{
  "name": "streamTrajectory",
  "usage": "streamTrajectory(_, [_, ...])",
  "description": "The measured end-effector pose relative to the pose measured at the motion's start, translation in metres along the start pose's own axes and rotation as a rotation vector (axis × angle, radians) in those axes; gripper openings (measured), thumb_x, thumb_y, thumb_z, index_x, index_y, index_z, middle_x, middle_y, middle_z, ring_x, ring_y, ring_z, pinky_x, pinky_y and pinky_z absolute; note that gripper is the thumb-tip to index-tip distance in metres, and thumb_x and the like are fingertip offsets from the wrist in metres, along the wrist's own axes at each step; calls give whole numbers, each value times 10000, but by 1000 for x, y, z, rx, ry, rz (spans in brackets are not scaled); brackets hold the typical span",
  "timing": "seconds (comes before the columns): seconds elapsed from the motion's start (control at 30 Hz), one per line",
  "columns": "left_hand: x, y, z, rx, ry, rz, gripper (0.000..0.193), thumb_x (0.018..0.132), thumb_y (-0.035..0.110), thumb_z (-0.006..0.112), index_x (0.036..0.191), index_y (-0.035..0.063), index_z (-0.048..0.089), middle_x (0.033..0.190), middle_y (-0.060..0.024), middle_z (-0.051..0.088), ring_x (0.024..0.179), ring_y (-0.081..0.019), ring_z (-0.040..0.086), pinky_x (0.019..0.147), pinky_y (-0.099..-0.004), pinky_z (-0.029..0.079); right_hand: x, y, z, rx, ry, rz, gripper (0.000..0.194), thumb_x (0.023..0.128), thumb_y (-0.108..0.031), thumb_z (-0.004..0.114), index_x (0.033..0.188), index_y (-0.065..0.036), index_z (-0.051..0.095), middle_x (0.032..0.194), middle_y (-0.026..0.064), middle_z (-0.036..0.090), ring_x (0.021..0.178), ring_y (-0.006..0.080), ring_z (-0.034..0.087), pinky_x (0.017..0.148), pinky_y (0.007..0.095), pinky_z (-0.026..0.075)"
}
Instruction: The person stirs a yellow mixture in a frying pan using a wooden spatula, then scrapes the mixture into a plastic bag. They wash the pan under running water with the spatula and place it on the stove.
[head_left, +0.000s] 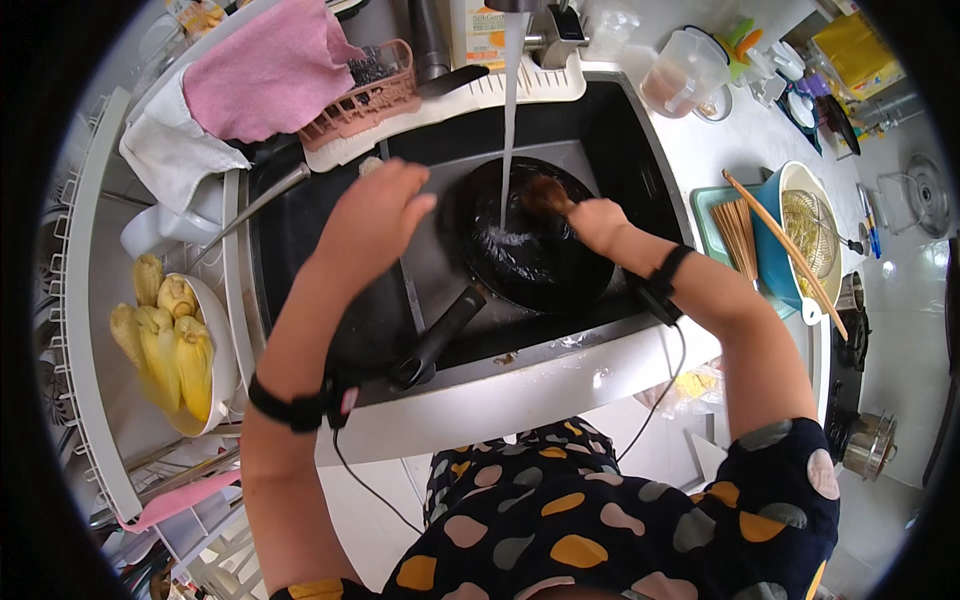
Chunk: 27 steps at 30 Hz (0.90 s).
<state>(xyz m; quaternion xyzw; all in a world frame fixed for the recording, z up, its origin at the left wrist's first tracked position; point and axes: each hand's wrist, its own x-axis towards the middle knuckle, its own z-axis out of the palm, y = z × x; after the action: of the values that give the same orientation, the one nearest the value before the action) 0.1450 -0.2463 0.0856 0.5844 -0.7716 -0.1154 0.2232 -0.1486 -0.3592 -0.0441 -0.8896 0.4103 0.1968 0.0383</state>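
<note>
A black frying pan lies in the right basin of a dark double sink, its handle pointing towards the near left edge. Water runs from the faucet into it. My right hand is closed around a brown scrubbing brush or similar tool whose head is in the pan, blurred. My left hand hovers over the divider between the basins, fingers apart, with nothing seen in it. Below it, the pan handle is not touched. A small pale thing beyond my left hand is partly hidden.
Left, a white bowl holds corn cobs beside a metal rod-like handle. Behind are a pink cloth and a pink basket. Right, a blue colander stands near chopsticks; a plastic jug is farther back.
</note>
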Motion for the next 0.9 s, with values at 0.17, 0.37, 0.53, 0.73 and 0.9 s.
streamTrajectory(0.17, [96, -40, 21, -37, 46, 149, 336, 822, 92, 607, 1134, -6, 532, 1068, -154, 594, 968, -272, 593, 855, -344, 465, -35, 20, 11, 120, -188, -39, 200, 825, -163, 552, 982, -77, 640, 881, 153, 668, 837, 322, 650, 737, 411, 521])
streamTrajectory(0.37, [150, -64, 45, -40, -28, 66, 284, 859, 134, 567, 1113, 7, 557, 1061, -164, 623, 992, -285, 600, 851, -344, 456, -42, 39, 6, 640, 194, -38, 496, 785, -155, 677, 1244, -73, 509, 942, 187, 644, 865, 354, 618, 767, 403, 503])
streamTrajectory(0.53, [173, -63, 43, -289, -75, -117, 361, 892, 113, 528, 1215, -40, 483, 1143, -132, 610, 1071, -175, 574, 937, -267, 423, -52, 52, 20, 910, 205, -111, 558, 799, -47, 658, 1318, -122, 467, 996, 163, 648, 864, 300, 638, 806, 331, 508])
streamTrajectory(0.73, [153, -63, 26, -290, -161, -114, 316, 895, 134, 543, 1167, -27, 534, 1078, -85, 626, 995, -139, 570, 887, -238, 427, -57, 55, 17, 1188, 126, -160, 565, 818, 1, 644, 1339, -121, 465, 988, 69, 684, 843, 136, 638, 814, 241, 492])
streamTrajectory(0.9, [59, -40, 2, -140, -195, -14, 276, 896, 173, 553, 1096, -15, 581, 943, -70, 641, 889, -127, 580, 809, -269, 453, -65, 62, 0, 1574, -107, -5, 521, 847, 7, 612, 1338, -91, 469, 954, 58, 684, 808, 50, 597, 791, 183, 474])
